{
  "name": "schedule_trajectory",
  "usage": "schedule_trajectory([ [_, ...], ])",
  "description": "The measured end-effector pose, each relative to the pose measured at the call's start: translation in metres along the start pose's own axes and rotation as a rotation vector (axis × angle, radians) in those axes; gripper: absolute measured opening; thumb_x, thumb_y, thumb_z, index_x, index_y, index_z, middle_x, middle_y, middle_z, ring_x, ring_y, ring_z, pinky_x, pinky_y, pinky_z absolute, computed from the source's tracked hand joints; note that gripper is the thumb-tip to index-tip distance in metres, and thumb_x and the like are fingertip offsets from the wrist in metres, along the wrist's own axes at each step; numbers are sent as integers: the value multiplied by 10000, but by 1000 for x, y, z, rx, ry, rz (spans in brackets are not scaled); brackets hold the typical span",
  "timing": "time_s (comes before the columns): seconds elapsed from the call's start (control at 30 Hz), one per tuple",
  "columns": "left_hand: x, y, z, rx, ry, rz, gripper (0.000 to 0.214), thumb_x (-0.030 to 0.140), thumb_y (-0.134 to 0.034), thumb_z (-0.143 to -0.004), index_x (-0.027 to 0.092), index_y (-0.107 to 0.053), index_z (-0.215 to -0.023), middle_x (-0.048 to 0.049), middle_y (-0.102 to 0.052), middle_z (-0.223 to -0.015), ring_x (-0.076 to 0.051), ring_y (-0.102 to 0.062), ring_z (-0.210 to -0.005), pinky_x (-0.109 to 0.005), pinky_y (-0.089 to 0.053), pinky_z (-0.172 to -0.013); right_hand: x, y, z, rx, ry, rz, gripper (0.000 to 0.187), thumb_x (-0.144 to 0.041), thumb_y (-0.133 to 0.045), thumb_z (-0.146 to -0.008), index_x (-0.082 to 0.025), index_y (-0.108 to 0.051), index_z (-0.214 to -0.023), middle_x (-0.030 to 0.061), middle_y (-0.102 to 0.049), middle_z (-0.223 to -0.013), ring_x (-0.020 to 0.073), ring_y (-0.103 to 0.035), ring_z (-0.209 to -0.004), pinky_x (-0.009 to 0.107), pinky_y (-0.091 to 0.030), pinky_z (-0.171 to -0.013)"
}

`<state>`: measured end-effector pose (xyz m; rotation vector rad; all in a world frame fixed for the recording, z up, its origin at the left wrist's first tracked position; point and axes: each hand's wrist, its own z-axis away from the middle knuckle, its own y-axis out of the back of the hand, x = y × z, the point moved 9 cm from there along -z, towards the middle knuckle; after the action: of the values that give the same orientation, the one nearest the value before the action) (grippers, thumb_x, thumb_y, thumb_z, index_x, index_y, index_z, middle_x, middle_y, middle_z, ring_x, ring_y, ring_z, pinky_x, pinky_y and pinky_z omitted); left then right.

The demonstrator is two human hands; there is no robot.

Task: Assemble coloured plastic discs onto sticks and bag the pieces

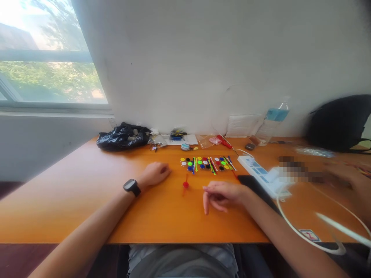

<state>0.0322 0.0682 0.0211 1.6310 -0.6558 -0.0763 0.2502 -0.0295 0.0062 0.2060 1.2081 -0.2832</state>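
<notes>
Left hand [155, 173] curled closed, right hand [222, 195] loose-fingered and empty, flanking a small red disc-headed pin [186, 184].

Black plastic bag [123, 136], water bottle [272, 124], power strip [259, 170], backpack [339, 121]

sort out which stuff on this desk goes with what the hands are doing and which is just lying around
In hand: small red piece, lying between left hand and right hand, touched by neither; row of coloured discs and sticks just behind it.
Lying about: black plastic bag, water bottle, power strip, black backpack, white cable.
</notes>
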Motion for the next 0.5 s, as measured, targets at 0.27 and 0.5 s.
schedule_trajectory([
  [0.27, 0, 0, 0, 11, -14, 5, 392, 441, -494, -1001, 212, -485, -683, -17, -609, -674, -155, -469, -572, -292, -248, -579, 9, 59, 0, 535, 14, 17, 485, -571, -589, -964, -125, -720, -825, -37, -513, -494, 75, -379, -422, 223, -213, -444],
  [0.5, 6, 1, 1, 51, -58, 86, 297, 394, -516, -1001, 219, -571, -767, -22, -669, -756, -166, -566, -644, -278, -331, -599, -3, 89, 13, 971, 139, 555, 281, -409, -570, -983, -178, -700, -889, 8, -638, -682, 150, -556, -608, 268, -395, -591],
])
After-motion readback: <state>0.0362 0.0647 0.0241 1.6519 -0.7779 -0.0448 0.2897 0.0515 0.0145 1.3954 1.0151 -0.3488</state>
